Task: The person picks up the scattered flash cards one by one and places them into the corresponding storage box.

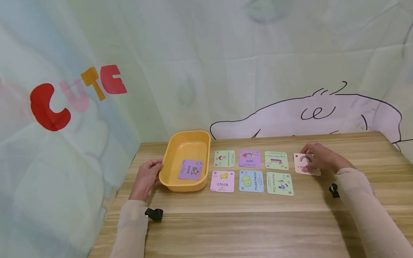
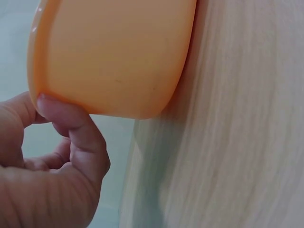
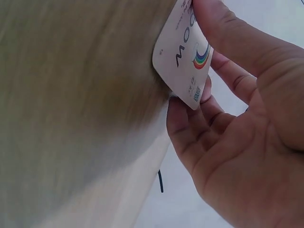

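Observation:
My left hand (image 1: 147, 179) pinches the rim of a yellow plastic tray (image 1: 175, 150) at its near left corner; thumb and finger on the rim show in the left wrist view. A purple "park" card (image 1: 191, 170) lies inside the tray. On the right, my right hand (image 1: 321, 157) holds a pale pink rainbow card (image 1: 301, 164) between thumb and fingers. In the right wrist view the rainbow card (image 3: 185, 57) is tilted close to the tabletop, its upper end hidden by the thumb.
Between tray and right hand lie picture cards in two rows: a green card (image 1: 224, 159), zoo card (image 1: 249, 159), another green card (image 1: 276, 160), chick card (image 1: 222, 181), muskmelon card (image 1: 251, 181) and Teachers' Day card (image 1: 280, 184). A printed curtain (image 1: 195, 67) hangs behind the wooden table (image 1: 243, 238).

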Motion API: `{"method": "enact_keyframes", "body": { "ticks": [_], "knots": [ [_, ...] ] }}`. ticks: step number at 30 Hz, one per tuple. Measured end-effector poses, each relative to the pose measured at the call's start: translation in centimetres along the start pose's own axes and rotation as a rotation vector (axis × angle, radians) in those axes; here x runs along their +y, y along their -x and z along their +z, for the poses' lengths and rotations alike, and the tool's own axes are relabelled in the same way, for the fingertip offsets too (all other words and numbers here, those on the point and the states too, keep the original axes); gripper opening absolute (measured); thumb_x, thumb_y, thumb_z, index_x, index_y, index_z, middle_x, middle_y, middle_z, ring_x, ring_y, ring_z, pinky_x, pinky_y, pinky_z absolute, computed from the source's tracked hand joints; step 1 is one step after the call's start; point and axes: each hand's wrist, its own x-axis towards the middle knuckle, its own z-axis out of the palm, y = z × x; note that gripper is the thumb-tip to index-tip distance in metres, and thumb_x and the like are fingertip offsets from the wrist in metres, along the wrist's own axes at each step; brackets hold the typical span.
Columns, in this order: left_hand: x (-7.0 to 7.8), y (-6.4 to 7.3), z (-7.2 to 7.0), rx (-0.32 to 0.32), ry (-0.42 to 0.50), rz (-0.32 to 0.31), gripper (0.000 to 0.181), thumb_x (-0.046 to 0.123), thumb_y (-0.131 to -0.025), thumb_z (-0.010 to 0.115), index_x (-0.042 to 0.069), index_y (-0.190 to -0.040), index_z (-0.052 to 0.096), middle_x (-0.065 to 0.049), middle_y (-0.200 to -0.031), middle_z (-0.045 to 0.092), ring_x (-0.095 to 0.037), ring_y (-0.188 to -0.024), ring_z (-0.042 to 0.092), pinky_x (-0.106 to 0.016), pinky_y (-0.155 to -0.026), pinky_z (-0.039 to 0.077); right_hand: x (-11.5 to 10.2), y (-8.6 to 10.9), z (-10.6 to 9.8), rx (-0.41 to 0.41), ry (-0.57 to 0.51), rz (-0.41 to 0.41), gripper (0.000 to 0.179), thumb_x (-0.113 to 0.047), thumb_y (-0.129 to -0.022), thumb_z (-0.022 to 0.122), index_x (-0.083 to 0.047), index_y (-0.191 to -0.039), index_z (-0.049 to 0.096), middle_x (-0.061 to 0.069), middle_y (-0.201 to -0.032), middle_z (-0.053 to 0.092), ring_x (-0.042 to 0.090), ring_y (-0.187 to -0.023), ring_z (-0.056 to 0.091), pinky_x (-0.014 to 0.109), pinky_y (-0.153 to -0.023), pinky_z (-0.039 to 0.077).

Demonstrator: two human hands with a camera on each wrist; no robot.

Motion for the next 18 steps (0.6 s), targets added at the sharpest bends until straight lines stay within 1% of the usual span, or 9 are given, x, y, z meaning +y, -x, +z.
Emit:
{"method": "enact_keyframes", "body": {
  "ticks": [2,4,6,9,11,15,18],
  "knots": [
    [0.0,-0.03,-0.02,-0.002,-0.003,-0.002,0.036,0.023,-0.106,0.052,0.003,-0.136,0.056,-0.011,-0.119,0.06,-0.013,-0.085,0.061,-0.022,-0.062,0.052,-0.04,0.1,-0.06,-0.015,-0.025,-0.002,0.056,-0.019,-0.081,0.086,-0.003,-0.125,0.055,0.031,-0.132,0.044,0.044,-0.113,0.044,0.064,-0.1,0.039],
    [-0.01,-0.02,-0.03,-0.007,-0.009,-0.003,0.036,0.024,-0.106,0.052,0.004,-0.136,0.056,-0.012,-0.121,0.06,-0.014,-0.086,0.061,-0.022,-0.062,0.052,-0.03,0.26,-0.07,-0.022,-0.035,-0.018,0.055,-0.019,-0.082,0.085,-0.003,-0.125,0.054,0.032,-0.132,0.045,0.044,-0.113,0.044,0.064,-0.1,0.039],
    [-0.05,0.0,-0.03,-0.009,-0.01,-0.003,0.037,0.024,-0.106,0.052,0.003,-0.137,0.056,-0.012,-0.122,0.06,-0.014,-0.087,0.061,-0.022,-0.063,0.052,-0.03,0.5,-0.06,-0.024,-0.046,-0.022,0.054,-0.019,-0.083,0.084,-0.003,-0.125,0.054,0.03,-0.131,0.047,0.042,-0.112,0.046,0.062,-0.098,0.039],
    [-0.02,-0.01,-0.03,-0.003,-0.006,-0.001,0.036,0.024,-0.106,0.052,0.004,-0.136,0.056,-0.012,-0.121,0.06,-0.015,-0.087,0.061,-0.022,-0.062,0.052,0.2,0.66,-0.04,-0.024,-0.061,-0.039,0.053,-0.018,-0.084,0.083,-0.002,-0.125,0.053,0.028,-0.128,0.052,0.039,-0.108,0.049,0.056,-0.094,0.041],
    [-0.02,-0.04,-0.01,0.001,0.004,-0.001,0.036,0.023,-0.106,0.052,0.004,-0.135,0.057,-0.011,-0.118,0.06,-0.014,-0.085,0.061,-0.022,-0.062,0.052,0.22,0.73,-0.03,-0.021,-0.072,-0.033,0.053,-0.018,-0.084,0.083,-0.003,-0.126,0.053,0.024,-0.124,0.054,0.036,-0.106,0.05,0.05,-0.092,0.041],
    [-0.05,-0.06,0.04,0.002,0.018,0.001,0.035,0.022,-0.105,0.053,0.002,-0.134,0.057,-0.01,-0.115,0.061,-0.014,-0.083,0.062,-0.023,-0.061,0.053,0.51,0.61,0.09,-0.023,-0.093,-0.027,0.056,-0.017,-0.085,0.082,0.002,-0.129,0.052,0.02,-0.117,0.057,0.032,-0.102,0.052,0.042,-0.089,0.042],
    [-0.06,0.01,0.04,0.001,0.014,-0.003,0.035,0.022,-0.105,0.053,0.003,-0.134,0.057,-0.01,-0.116,0.061,-0.013,-0.083,0.062,-0.023,-0.061,0.053,0.83,0.56,0.19,-0.029,-0.113,-0.025,0.056,-0.015,-0.087,0.08,0.005,-0.13,0.05,0.02,-0.116,0.057,0.031,-0.102,0.053,0.041,-0.088,0.043]
  ]
}}
